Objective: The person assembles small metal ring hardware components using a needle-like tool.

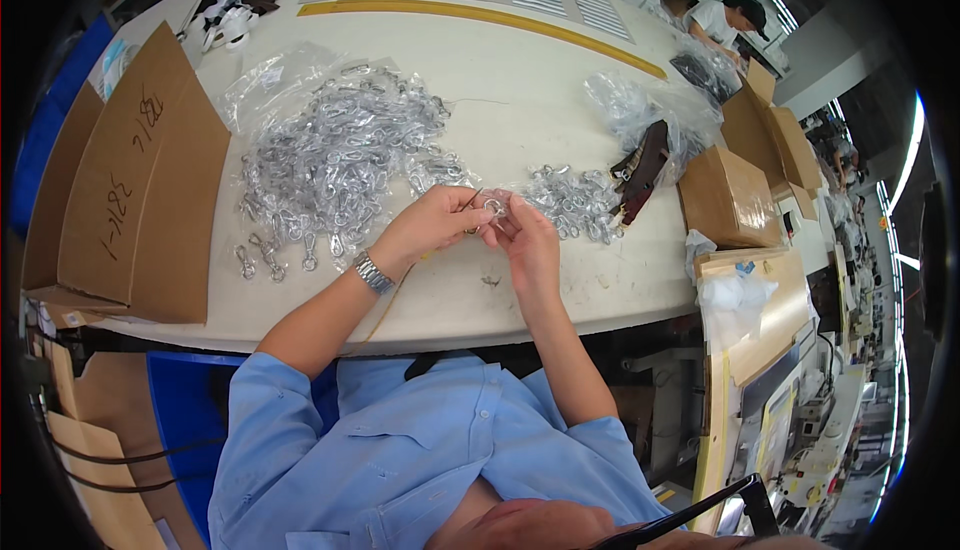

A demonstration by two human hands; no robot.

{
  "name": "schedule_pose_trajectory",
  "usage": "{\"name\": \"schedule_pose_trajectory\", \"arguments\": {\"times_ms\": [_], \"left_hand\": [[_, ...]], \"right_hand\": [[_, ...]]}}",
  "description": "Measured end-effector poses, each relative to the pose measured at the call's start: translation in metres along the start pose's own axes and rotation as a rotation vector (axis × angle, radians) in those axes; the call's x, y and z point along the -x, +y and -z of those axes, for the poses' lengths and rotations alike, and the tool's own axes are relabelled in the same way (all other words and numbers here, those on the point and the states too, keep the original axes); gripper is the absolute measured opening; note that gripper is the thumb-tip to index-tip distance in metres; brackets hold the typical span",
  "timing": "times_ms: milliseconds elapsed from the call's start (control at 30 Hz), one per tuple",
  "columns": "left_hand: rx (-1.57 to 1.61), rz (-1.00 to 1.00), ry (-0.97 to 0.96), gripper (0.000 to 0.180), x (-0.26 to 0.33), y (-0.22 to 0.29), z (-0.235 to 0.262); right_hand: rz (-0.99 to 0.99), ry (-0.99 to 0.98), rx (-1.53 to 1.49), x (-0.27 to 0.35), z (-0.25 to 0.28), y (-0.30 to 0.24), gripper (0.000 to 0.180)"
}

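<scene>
Between the left hand (428,223) and right hand (532,240) sits a metal clasp (494,207).

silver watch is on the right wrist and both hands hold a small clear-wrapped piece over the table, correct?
No: the head view shows the silver watch on the wrist of the left hand, not of the right hand. Both do hold a small clear-wrapped piece over the table.

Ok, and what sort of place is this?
Probably a factory workshop for assembling or packing small goods: a heap of plastic-wrapped metal clasps covers part of a large worktable, a cardboard box stands at left, and another person is bent over beyond.
</scene>
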State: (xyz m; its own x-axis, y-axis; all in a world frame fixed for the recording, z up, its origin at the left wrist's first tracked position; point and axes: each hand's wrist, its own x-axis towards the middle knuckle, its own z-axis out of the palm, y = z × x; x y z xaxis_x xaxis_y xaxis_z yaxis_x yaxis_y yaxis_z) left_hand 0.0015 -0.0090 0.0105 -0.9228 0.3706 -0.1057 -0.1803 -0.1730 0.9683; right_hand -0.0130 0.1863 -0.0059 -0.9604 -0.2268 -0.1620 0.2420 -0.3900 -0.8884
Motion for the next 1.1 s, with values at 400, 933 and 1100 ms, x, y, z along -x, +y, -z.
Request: {"name": "schedule_pose_trajectory", "arguments": {"times_ms": [400,933,1100], "left_hand": [[0.112,-0.147,0.341,0.018,0.004,0.015,-0.006],[-0.151,-0.321,0.441,0.013,0.002,0.009,-0.013],[-0.246,-0.275,0.421,0.022,0.007,0.013,-0.018]], "right_hand": [[0.011,0.063,-0.138,-0.001,-0.005,-0.007,0.035],[0.079,0.031,-0.072,-0.003,-0.014,-0.002,0.037],[0.111,0.032,-0.066,0.004,-0.025,-0.007,0.037]]}}
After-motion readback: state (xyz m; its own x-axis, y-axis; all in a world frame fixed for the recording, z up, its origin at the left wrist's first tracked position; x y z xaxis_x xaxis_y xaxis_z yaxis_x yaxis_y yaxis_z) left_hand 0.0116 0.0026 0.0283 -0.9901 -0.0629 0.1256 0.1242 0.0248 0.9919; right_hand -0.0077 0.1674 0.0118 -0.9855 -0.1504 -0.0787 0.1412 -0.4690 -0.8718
